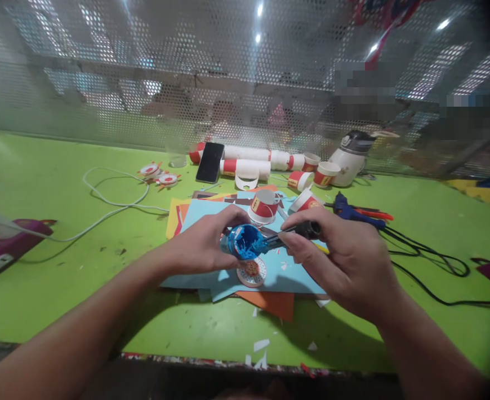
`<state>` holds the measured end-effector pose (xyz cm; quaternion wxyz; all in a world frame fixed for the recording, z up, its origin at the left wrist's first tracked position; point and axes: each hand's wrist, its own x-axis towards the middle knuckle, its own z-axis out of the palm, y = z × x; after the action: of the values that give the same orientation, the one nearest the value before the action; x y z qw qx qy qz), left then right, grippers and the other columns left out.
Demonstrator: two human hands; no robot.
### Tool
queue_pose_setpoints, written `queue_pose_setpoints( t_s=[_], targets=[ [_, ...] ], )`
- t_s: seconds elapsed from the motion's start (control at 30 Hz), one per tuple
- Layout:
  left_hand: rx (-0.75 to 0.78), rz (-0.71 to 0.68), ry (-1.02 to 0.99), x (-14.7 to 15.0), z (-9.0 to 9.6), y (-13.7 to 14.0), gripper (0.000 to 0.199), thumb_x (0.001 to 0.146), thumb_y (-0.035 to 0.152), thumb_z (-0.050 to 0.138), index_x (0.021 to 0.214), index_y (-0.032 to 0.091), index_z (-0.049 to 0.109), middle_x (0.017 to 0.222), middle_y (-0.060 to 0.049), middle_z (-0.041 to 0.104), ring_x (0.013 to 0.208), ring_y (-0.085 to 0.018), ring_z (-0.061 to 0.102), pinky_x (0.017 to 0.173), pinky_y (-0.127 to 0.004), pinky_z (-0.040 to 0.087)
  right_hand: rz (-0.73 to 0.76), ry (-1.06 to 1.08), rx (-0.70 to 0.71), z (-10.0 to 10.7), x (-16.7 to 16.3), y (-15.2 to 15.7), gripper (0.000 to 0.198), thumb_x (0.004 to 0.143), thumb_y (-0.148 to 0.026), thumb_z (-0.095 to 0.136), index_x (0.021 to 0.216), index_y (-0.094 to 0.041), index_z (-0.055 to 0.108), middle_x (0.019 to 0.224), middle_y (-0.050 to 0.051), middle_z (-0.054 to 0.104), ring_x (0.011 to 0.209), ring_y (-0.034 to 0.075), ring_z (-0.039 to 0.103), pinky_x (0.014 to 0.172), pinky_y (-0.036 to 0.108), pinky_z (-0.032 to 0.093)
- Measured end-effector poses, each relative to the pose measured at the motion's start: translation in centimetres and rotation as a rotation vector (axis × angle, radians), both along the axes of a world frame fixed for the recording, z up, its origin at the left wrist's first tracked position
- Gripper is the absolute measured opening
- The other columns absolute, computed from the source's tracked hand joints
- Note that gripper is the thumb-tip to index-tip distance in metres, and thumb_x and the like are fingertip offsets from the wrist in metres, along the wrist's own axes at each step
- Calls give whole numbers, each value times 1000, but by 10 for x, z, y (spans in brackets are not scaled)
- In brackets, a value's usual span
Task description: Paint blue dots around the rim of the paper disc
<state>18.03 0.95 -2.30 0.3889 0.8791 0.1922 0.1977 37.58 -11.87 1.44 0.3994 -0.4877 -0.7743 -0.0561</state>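
Observation:
My left hand [205,236] is closed around a small jar of blue paint [244,239], tilted with its mouth toward me. Blue paint coats the jar's rim and inner wall. In the fingers of my right hand [340,255] is a slim black tool [301,230]; its exact kind is unclear. The tool's blue-smeared end sits at the mouth of the jar. Just below lies a round white disc [251,272] with a red centre and blue marks, on light-blue paper [203,214]. A red and white paper cup [264,205] stands right behind the jar.
Behind the paper sheets lie a phone [210,162], rolls of white cups [253,154] and several loose cups [326,174]. A white kettle [349,158] stands at back right. A blue glue gun [353,213] with black cable lies right; a purple power strip [11,250] is left.

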Motion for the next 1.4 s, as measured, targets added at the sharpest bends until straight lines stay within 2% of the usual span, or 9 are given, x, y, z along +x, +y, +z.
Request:
queue_pose_setpoints(
  t_s=[0.27,0.57,0.67,0.77,0.87,1.0,1.13,1.27,1.4],
  targets=[
    [-46,110,18,4,1,-1,51,65,26,84,106,18,54,110,-8,65,103,-28,61,89,-45,48,-138,290,-112,-11,-8,3,25,97,-35,58,79,-18,63,56,-5,60,47,8,54,50,23,42],
    [24,73,-32,2,-3,0,48,72,29,81,111,19,55,111,-8,66,104,-27,63,91,-44,50,-162,618,-90,-13,-13,15,35,92,-38,67,64,-20,61,48,-6,61,42,6,54,45,19,44],
    [55,62,-16,2,-4,-1,48,74,29,79,114,20,55,112,-8,66,105,-28,63,93,-46,50,-180,571,-22,-13,-10,14,31,91,-37,68,67,-20,61,50,-5,61,44,8,54,47,23,45],
    [49,42,-26,3,-3,-1,46,74,28,79,112,20,55,111,-8,66,104,-27,64,90,-44,51,-198,363,81,-13,-7,10,25,91,-32,67,71,-20,62,55,-4,59,47,9,51,50,26,42],
    [19,35,-35,2,0,0,46,72,32,81,108,20,55,113,-9,65,105,-28,63,91,-44,51,-184,277,89,-12,-5,7,24,92,-32,66,72,-20,62,55,-5,56,47,9,48,49,27,39],
    [-5,111,16,2,2,1,51,68,37,82,106,19,53,112,-11,65,107,-32,62,90,-48,50,-181,304,-1,-14,-5,6,27,93,-37,64,73,-19,63,54,-4,56,46,9,49,48,27,39],
    [31,165,49,4,2,0,49,68,34,81,105,19,52,109,-10,66,102,-31,62,86,-46,50,-166,364,-14,-16,-11,6,29,94,-37,64,70,-19,62,51,-5,57,44,8,49,46,25,40],
    [142,130,14,4,-3,-1,45,73,28,79,109,21,52,105,-5,67,96,-26,64,82,-41,51,-164,522,-86,-15,-17,9,33,92,-36,66,65,-19,60,48,-6,59,42,8,51,44,22,42],
    [170,94,-22,3,-6,-1,44,76,27,77,113,22,53,113,-6,66,102,-26,65,86,-41,52,-180,612,-93,-14,-17,13,33,91,-37,67,64,-19,60,50,-5,62,43,9,56,47,22,47]
  ],
)
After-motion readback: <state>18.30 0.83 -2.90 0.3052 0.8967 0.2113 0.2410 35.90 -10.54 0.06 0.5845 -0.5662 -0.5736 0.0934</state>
